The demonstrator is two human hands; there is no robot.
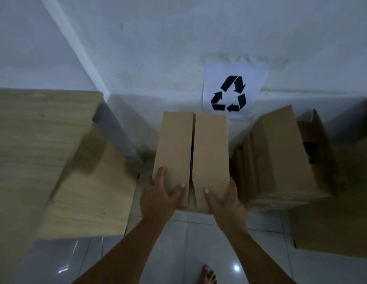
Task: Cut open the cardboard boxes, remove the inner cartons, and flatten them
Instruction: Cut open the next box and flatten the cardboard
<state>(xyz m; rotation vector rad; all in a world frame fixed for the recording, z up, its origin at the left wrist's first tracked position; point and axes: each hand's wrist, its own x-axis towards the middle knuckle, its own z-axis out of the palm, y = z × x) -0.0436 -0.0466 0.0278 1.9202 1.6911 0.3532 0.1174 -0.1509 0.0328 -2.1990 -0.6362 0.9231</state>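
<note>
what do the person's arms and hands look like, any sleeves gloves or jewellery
Both forearms are bare as far as the frame shows, with no sleeves in view. The left hand and the right hand wear no gloves, and no rings, watch or bracelets show at fingers or wrists. The thumbnails look short and pale, with no coloured polish apparent. A bare foot shows at the bottom edge.

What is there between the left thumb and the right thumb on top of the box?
In the head view, the seam between the two top flaps of the box lies between them; it is a narrow dark gap.
</note>
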